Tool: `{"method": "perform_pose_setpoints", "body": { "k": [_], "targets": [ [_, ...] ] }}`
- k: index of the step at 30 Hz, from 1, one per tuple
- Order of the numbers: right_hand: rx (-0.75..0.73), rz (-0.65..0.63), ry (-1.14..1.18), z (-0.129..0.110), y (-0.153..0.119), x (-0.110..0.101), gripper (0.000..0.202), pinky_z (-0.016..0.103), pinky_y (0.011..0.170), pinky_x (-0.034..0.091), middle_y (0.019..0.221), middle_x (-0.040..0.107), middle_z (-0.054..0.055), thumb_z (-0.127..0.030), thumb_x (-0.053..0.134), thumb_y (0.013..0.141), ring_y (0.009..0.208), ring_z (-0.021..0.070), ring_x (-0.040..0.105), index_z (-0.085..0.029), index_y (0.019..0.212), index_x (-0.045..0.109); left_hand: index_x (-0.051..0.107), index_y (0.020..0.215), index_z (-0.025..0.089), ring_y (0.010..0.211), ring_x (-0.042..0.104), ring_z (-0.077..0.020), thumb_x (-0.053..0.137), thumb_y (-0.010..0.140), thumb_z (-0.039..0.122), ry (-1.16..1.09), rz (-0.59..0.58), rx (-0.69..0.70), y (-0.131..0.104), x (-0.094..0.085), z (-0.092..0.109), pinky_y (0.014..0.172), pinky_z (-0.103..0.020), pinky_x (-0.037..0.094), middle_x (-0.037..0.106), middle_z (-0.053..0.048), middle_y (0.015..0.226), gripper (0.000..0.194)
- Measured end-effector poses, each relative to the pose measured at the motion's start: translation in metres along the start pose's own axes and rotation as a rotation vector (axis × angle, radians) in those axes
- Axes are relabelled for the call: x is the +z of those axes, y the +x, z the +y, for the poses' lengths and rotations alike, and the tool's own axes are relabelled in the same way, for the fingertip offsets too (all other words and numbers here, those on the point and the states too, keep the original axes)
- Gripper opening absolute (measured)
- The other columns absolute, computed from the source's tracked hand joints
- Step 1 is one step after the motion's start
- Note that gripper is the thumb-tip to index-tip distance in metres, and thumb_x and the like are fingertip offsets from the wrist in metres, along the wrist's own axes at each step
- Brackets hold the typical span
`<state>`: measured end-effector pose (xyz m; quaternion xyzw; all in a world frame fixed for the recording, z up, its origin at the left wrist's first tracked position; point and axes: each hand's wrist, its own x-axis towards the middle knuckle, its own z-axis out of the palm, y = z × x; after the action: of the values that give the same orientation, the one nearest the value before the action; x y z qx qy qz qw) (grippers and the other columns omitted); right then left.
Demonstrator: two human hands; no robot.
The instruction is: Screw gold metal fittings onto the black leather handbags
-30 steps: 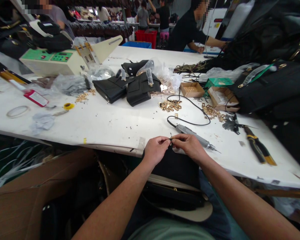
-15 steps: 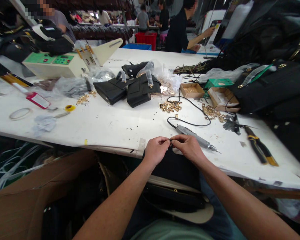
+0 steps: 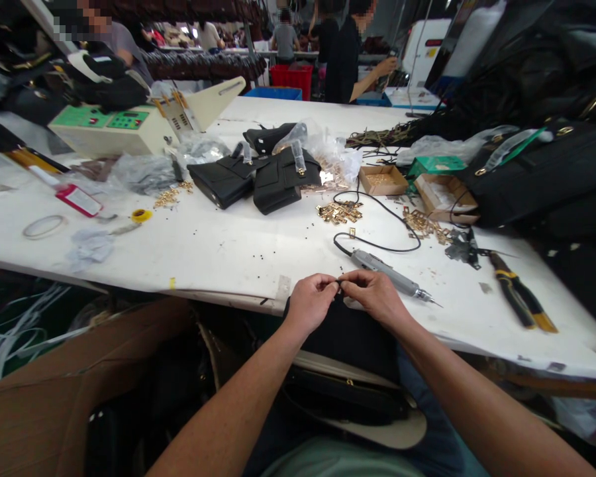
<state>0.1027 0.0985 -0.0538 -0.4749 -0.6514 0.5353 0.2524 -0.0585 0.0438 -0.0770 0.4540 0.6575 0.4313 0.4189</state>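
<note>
A black bag (image 3: 350,338) with a pale lining rests on my lap against the table's front edge. Over its top end my left hand (image 3: 314,298) and my right hand (image 3: 372,295) meet, fingertips pinched together on a small dark piece (image 3: 338,283). Whether that piece is part of the bag is too small to tell. Just beyond my right hand lies a grey electric screwdriver (image 3: 392,275) on a black cord. Several tiny black screws or dots lie on the tabletop ahead of my hands.
Gold metal fittings (image 3: 338,212) lie in a heap near small cardboard boxes (image 3: 382,179). Yellow-black pliers (image 3: 521,291) are at the right. Black bags (image 3: 278,182) stand mid-table, and a green-topped machine (image 3: 109,129) is at the left. An open carton (image 3: 79,358) stands below. People work behind.
Both hands keep their pinch at nearly the same spot. In the background, a person in black has shifted left, the outstretched arm moving with them. The whole view has shifted slightly.
</note>
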Motion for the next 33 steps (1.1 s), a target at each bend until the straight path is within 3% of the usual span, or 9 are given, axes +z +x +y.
{"method": "perform_pose_setpoints", "body": {
  "k": [8, 15, 29, 33],
  "targets": [
    [-0.01, -0.038, 0.001, -0.004, -0.007, -0.006, 0.029, 0.029, 0.068, 0.051, 0.082, 0.076, 0.005, -0.038, 0.067, 0.085, 0.074, 0.0187, 0.068, -0.016, 0.098, 0.08, 0.076, 0.093, 0.016, 0.078, 0.071, -0.0167, 0.07, 0.082, 0.03, -0.215, -0.038, -0.006, -0.005, -0.001, 0.003, 0.074, -0.027, 0.055, 0.078, -0.006, 0.087, 0.02],
    [-0.087, 0.09, 0.003, 0.001, -0.016, -0.004, 0.024, 0.031, 0.073, 0.053, 0.086, 0.077, 0.004, -0.037, 0.069, 0.083, 0.078, 0.0203, 0.069, -0.018, 0.092, 0.079, 0.077, 0.095, 0.016, 0.078, 0.071, -0.0169, 0.071, 0.08, 0.029, -0.274, -0.098, -0.015, -0.005, -0.002, 0.006, 0.076, -0.027, 0.055, 0.078, -0.005, 0.087, 0.021],
    [-0.099, 0.186, -0.062, 0.002, -0.012, 0.008, 0.017, 0.027, 0.062, 0.047, 0.073, 0.072, 0.002, -0.028, 0.064, 0.079, 0.065, 0.0163, 0.062, -0.018, 0.082, 0.077, 0.075, 0.091, 0.017, 0.074, 0.07, -0.0154, 0.068, 0.081, 0.027, -0.19, -0.031, 0.051, -0.002, 0.007, -0.004, 0.069, -0.023, 0.052, 0.077, -0.004, 0.083, 0.016],
    [-0.053, 0.141, -0.009, 0.003, -0.012, 0.007, 0.021, 0.028, 0.061, 0.047, 0.076, 0.072, 0.004, -0.033, 0.064, 0.08, 0.066, 0.0167, 0.062, -0.017, 0.085, 0.077, 0.075, 0.089, 0.017, 0.072, 0.07, -0.0151, 0.068, 0.081, 0.028, -0.175, -0.01, 0.041, 0.0, 0.008, -0.006, 0.067, -0.023, 0.052, 0.077, -0.004, 0.082, 0.015]
  ]
}}
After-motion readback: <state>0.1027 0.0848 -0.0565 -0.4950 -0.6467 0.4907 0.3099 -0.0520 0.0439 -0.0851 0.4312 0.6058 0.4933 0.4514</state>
